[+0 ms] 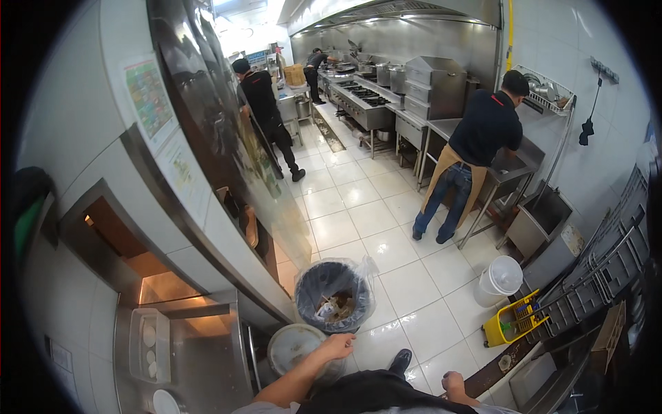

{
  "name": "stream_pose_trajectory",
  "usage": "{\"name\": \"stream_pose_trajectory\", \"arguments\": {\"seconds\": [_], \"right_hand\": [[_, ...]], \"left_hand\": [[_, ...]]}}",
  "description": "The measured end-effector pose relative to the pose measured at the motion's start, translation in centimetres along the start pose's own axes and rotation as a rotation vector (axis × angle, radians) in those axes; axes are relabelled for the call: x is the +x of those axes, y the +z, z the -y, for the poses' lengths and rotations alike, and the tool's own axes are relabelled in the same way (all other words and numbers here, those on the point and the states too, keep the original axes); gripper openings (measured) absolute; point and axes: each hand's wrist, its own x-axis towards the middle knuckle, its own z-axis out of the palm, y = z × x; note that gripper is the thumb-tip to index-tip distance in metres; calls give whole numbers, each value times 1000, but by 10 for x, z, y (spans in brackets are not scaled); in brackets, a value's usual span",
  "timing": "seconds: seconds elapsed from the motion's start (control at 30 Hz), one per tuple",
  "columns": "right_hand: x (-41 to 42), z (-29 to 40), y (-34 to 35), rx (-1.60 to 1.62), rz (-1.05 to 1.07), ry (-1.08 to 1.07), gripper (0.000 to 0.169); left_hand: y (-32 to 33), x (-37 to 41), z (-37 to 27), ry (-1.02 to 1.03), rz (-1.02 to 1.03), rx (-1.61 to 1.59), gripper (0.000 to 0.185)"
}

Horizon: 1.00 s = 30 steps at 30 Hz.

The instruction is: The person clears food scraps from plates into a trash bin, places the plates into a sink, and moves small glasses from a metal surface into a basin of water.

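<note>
My left hand (337,346) hangs in front of me with its fingers loosely bent, and I see nothing in it. It is beside a round grey lid (296,348) on a large container. Just beyond it stands a dark trash bin (335,297) with a clear plastic liner folded over its rim; crumpled paper and food scraps (336,309) lie inside. Lower right, my right hand (454,385) is curled into a loose fist beside my black apron (382,396), with nothing visible in it. One black shoe (401,362) shows on the white tile floor (393,269).
A person (468,145) bends over a steel sink (517,160); two others work farther back, near the gas range (357,101). Right of me are a yellow mop bucket (507,321) and a white pail (499,282). A steel counter (201,367) holds a plastic tub (150,344) on my left.
</note>
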Motion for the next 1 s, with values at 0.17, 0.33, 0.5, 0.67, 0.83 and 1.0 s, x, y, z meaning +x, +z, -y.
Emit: {"name": "stream_pose_trajectory", "arguments": {"seconds": [0.17,0.33,0.5,0.67,0.83,1.0], "right_hand": [[40,-42,1,15,12,25,21],[97,-39,-32,240,-73,69,25],[149,-50,-85,269,-158,-1,26],[184,-76,-113,193,-177,17,25],[205,-70,-92,83,-58,16,22],[230,-55,-97,-122,160,-129,21]], "left_hand": [[26,59,-41,70,199,51,44],[8,142,-77,128,110,178,44],[-15,184,-110,45,-124,44,39],[56,197,-26,-78,-24,155,36],[139,131,104,76,500,380,35],[142,149,122,-270,705,213,38]]}}
